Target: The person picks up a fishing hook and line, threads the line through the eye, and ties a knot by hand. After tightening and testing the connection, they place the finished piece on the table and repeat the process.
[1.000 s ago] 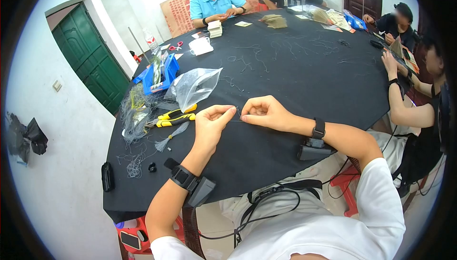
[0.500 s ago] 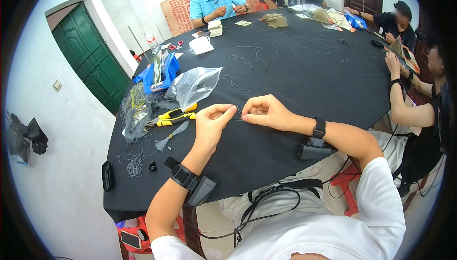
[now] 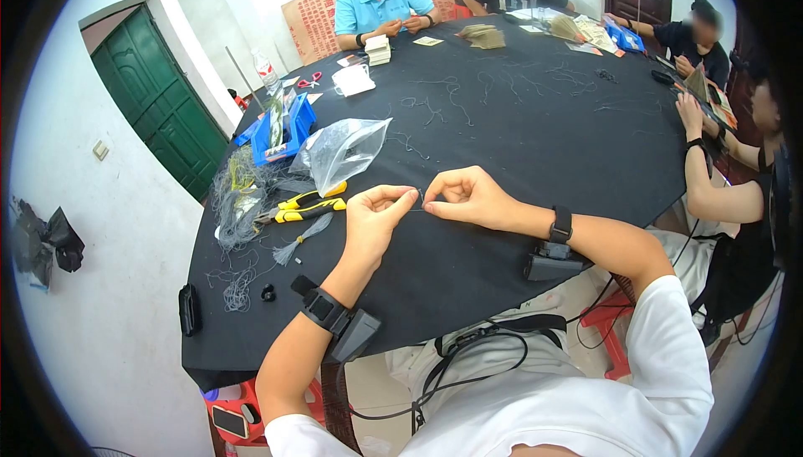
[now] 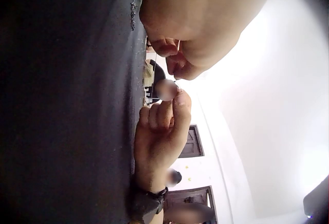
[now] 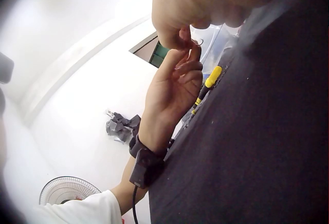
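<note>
Over the near part of the black cloth, the left hand (image 3: 375, 216) and right hand (image 3: 473, 199) face each other, fingertips a small gap apart. Thumb and forefinger of the left hand pinch a tiny curved hook (image 5: 200, 42), which shows dark between the hands in the right wrist view. The right hand (image 4: 162, 134) pinches a thin line with thumb and forefinger, its other fingers curled. A short stretch of line crosses the gap below the fingertips. The fingers hide most of hook and line.
Yellow-black pliers (image 3: 309, 207), a tied bundle of line (image 3: 303, 238) and a tangled heap (image 3: 238, 206) lie left of the hands. Beyond are a plastic bag (image 3: 343, 152) and blue tray (image 3: 283, 129). Several people sit around the table.
The left hand has shifted very slightly to the right; the right hand has hardly moved. Across the table, the person in blue has brought both hands together again.
</note>
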`<move>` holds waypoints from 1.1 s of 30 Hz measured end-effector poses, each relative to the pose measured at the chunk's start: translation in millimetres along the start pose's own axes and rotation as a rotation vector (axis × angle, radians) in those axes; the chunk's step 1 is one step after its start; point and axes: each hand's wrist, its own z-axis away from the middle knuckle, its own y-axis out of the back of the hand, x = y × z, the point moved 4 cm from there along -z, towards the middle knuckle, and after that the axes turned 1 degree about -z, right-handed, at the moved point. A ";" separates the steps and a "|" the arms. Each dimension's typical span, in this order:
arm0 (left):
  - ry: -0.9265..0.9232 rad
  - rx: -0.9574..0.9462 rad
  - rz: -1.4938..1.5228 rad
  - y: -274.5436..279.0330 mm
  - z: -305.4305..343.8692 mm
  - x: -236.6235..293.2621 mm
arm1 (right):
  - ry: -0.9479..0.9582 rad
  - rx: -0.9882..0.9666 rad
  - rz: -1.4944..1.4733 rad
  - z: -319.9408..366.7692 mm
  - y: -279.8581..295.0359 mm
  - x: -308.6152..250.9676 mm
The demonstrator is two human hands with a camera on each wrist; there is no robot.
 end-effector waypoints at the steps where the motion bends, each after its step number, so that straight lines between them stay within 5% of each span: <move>1: 0.004 -0.004 0.002 -0.2 -0.1 -0.7 | 0.006 0.002 0.000 0.0 -0.1 -0.5; 33: -0.117 -0.103 -0.154 -1.9 -5.3 -14.4 | 0.049 0.011 -0.013 0.6 1.2 -3.5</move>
